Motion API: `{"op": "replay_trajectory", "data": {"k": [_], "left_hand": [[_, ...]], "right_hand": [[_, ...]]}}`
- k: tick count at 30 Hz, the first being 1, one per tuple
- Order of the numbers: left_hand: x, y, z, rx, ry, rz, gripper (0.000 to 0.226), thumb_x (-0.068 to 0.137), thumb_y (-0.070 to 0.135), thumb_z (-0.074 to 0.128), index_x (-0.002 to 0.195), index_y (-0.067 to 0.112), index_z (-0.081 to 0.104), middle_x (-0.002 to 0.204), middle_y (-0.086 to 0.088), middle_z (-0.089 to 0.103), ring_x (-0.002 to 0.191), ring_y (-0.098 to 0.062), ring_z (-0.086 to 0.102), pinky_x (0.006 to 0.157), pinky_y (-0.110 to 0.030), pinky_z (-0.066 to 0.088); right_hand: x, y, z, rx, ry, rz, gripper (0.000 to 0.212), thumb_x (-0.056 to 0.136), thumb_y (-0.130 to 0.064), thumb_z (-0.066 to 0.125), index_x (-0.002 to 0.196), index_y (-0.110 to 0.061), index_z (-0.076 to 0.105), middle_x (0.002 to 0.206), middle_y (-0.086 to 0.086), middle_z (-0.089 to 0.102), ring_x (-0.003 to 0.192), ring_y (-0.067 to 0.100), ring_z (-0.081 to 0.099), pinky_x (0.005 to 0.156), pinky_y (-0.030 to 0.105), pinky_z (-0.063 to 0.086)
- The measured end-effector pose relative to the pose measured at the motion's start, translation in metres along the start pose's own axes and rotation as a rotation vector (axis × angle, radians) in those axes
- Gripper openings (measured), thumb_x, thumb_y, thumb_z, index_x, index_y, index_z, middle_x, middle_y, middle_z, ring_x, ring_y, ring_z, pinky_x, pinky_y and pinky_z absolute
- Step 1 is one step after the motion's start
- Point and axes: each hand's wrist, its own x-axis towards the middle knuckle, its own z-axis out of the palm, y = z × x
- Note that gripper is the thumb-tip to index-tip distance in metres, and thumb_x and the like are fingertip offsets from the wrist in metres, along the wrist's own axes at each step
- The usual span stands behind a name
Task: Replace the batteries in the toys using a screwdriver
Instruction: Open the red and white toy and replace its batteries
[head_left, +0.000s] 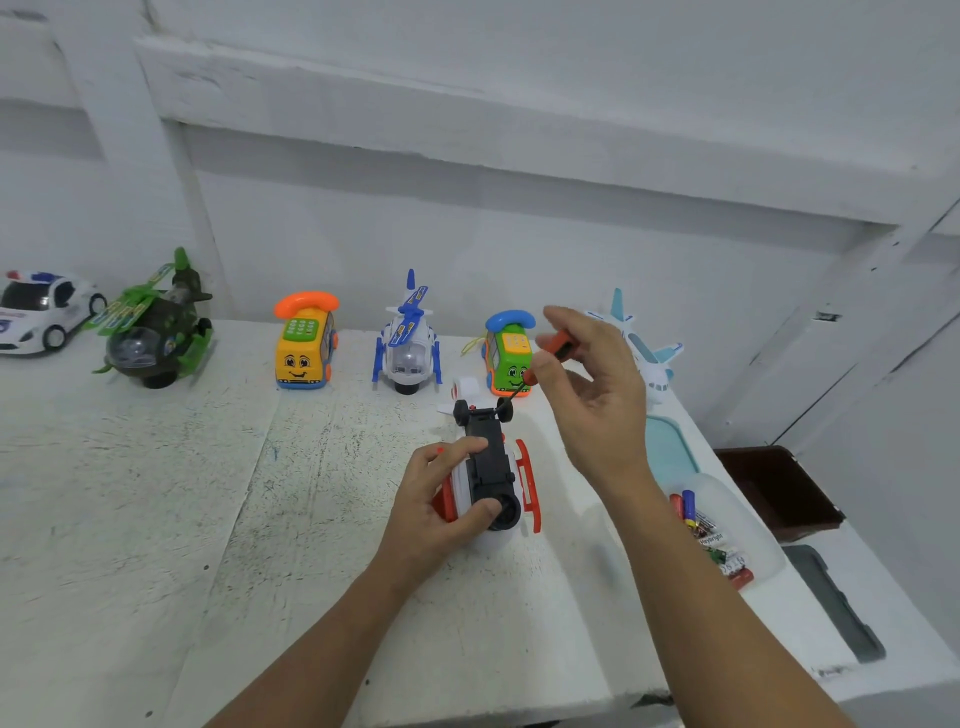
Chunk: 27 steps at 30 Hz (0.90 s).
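A red and white toy helicopter (511, 467) lies upside down on the white table, its black underside facing up. My left hand (441, 493) grips its body from the left, thumb over the black base. My right hand (592, 384) is raised above and to the right of the toy and pinches a small screwdriver (545, 358) with an orange handle. The screwdriver's thin shaft slants down toward the toy's wheel end without touching it. A clear container (727, 540) with several batteries lies to the right of my right forearm.
Along the wall stand a police car (44, 312), a green helicopter (156, 327), a yellow phone bus (305, 343), a blue helicopter (409, 338), a green phone bus (509, 353) and a white airplane (644, 348). A teal tray (667, 441), brown box (779, 488) and grey lid (836, 603) sit right.
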Motion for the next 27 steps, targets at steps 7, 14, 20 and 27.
{"op": "replay_trajectory", "data": {"k": [7,14,20,27], "left_hand": [[0.0006,-0.0004,-0.0004,0.012,0.001,-0.008,0.051,0.067,0.056,0.064,0.112,0.071,0.047,0.125,0.007,0.046,0.115,0.016,0.04,0.081,0.004,0.038],[0.0004,-0.0033,0.0004,0.026,-0.002,-0.013,0.051,0.067,0.057,0.063,0.114,0.07,0.047,0.125,0.008,0.046,0.116,0.012,0.041,0.083,0.002,0.039],[0.0015,-0.0029,-0.0001,0.044,-0.002,-0.026,0.053,0.066,0.062,0.061,0.114,0.072,0.044,0.126,0.013,0.044,0.119,0.011,0.039,0.084,-0.003,0.039],[0.0006,-0.0014,-0.0001,0.009,0.002,-0.005,0.052,0.067,0.056,0.064,0.115,0.068,0.048,0.122,0.01,0.046,0.116,0.007,0.043,0.083,-0.008,0.047]], "right_hand": [[0.0045,-0.0027,-0.004,0.088,-0.018,0.104,0.051,0.081,0.004,0.074,0.113,-0.035,0.063,0.099,-0.001,0.068,0.09,0.016,0.069,0.079,0.025,0.057],[0.0055,0.0017,-0.0017,0.005,-0.031,-0.013,0.048,0.078,-0.011,0.079,0.111,-0.042,0.062,0.094,0.004,0.059,0.082,0.011,0.062,0.08,0.024,0.053],[0.0057,0.0029,-0.005,0.126,-0.112,0.095,0.057,0.083,0.011,0.066,0.121,-0.031,0.06,0.101,-0.01,0.067,0.092,0.014,0.068,0.083,0.028,0.056],[0.0078,0.0029,-0.0049,-0.032,-0.09,-0.02,0.045,0.081,-0.007,0.076,0.109,-0.04,0.065,0.094,0.004,0.055,0.081,0.007,0.059,0.073,0.024,0.056]]}}
